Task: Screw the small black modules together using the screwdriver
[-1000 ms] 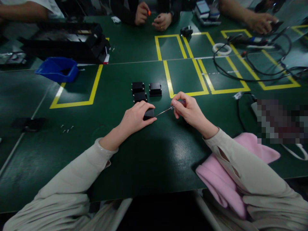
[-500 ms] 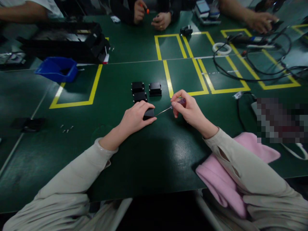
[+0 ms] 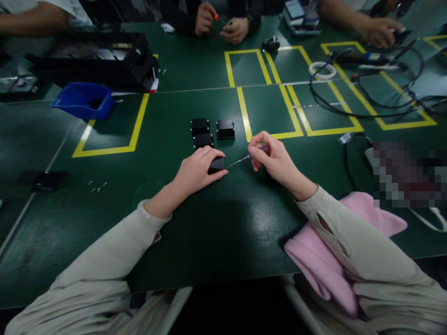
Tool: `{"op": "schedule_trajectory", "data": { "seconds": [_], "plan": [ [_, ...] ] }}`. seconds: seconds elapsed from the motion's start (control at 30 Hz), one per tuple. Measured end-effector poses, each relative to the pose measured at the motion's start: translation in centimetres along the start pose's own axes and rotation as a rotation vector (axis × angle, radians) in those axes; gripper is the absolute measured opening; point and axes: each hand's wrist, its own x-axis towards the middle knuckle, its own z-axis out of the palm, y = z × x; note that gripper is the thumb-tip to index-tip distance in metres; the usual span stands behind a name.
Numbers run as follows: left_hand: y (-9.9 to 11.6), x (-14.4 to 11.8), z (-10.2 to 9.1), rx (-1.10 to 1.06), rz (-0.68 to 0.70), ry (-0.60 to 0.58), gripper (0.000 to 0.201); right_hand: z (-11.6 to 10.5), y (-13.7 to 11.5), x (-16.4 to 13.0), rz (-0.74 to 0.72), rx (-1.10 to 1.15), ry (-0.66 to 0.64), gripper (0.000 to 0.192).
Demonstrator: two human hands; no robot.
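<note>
My left hand (image 3: 199, 168) is closed around a small black box-shaped part (image 3: 216, 164), held down on the green table (image 3: 223, 223). In my right hand (image 3: 268, 153) is a screwdriver (image 3: 260, 150) with a dark purple handle, gripped between thumb and fingers. Its thin metal shaft slants left, and the tip meets the right end of the black part near my left thumb. Just beyond my left hand lie similar black parts: one at the back (image 3: 200, 125), one in front of it (image 3: 203, 140), and one to the right (image 3: 225, 129). Small shiny screws show at their ends.
Several loose screws (image 3: 98, 187) lie to the left. A blue bin (image 3: 84, 100) and a black tray (image 3: 94, 60) stand farther back. Pink cloth (image 3: 314, 256) lies under my right sleeve. Black cables (image 3: 370, 114) loop at right. Co-workers' hands (image 3: 221, 25) are across the table.
My hands, the screwdriver and the black part look almost unchanged. Across the table, a co-worker's hand with an orange-tipped object has shifted slightly.
</note>
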Motion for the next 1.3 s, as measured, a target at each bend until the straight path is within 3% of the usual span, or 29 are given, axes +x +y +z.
{"op": "schedule_trajectory", "data": {
  "seconds": [0.1, 0.3, 0.5, 0.9, 1.3],
  "plan": [
    [0.01, 0.00, -0.01, -0.006, -0.005, 0.001, 0.038, 0.10, -0.02, -0.02, 0.020, -0.009, 0.011, 0.037],
    [-0.05, 0.00, -0.03, -0.005, 0.003, -0.006, 0.039, 0.01, -0.06, 0.06, -0.016, 0.001, 0.001, 0.027],
    [-0.05, 0.04, 0.02, -0.006, -0.002, -0.002, 0.038, 0.07, 0.16, 0.07, 0.006, 0.009, 0.014, 0.037],
    [-0.06, 0.04, -0.01, -0.016, 0.001, -0.001, 0.039, -0.04, -0.01, 0.07, 0.028, 0.000, -0.005, 0.038],
    [-0.13, 0.00, 0.05, -0.004, 0.006, 0.004, 0.040, 0.09, 0.33, 0.04, -0.026, 0.021, 0.004, 0.037]
  ]
}}
